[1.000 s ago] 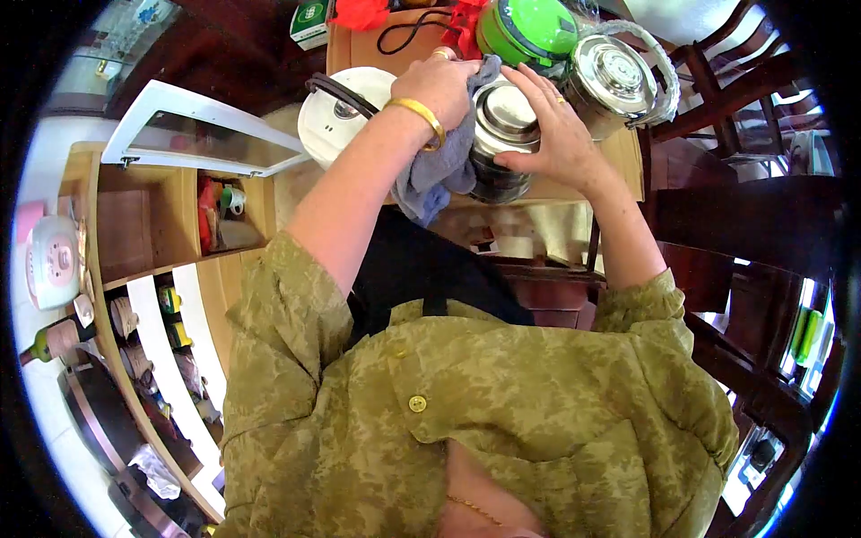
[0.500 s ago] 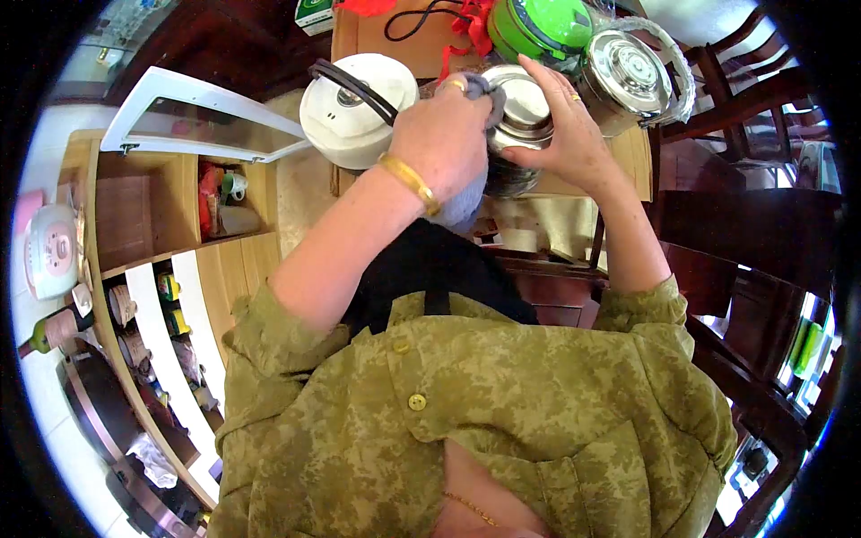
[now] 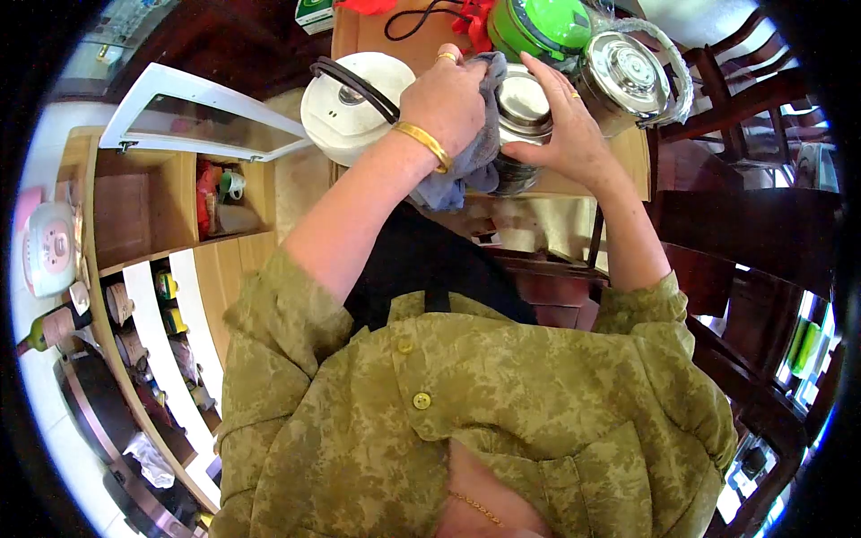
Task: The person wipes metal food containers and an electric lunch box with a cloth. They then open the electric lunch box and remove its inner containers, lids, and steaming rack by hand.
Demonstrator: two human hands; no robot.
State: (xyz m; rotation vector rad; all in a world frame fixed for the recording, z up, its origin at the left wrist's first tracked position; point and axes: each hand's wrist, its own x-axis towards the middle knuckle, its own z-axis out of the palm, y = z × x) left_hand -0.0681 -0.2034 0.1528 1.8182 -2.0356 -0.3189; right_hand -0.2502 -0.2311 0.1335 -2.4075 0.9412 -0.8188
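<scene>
gripping a bunched grey cloth (image 3: 487,134), the left hand (image 3: 446,103) has its fingers closed at the left side of a steel container (image 3: 525,100) on the table (image 3: 630,166). the right hand (image 3: 569,139) rests against the container's other side, fingers and thumb wide apart. a white round pot (image 3: 345,112) sits to the left, a green container (image 3: 538,27) behind, and a lidded steel pot (image 3: 625,72) to the right.

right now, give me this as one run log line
left hand: holds grey cloth at steel canister | right hand: spread against its side | nearby: white pot, green container
</scene>
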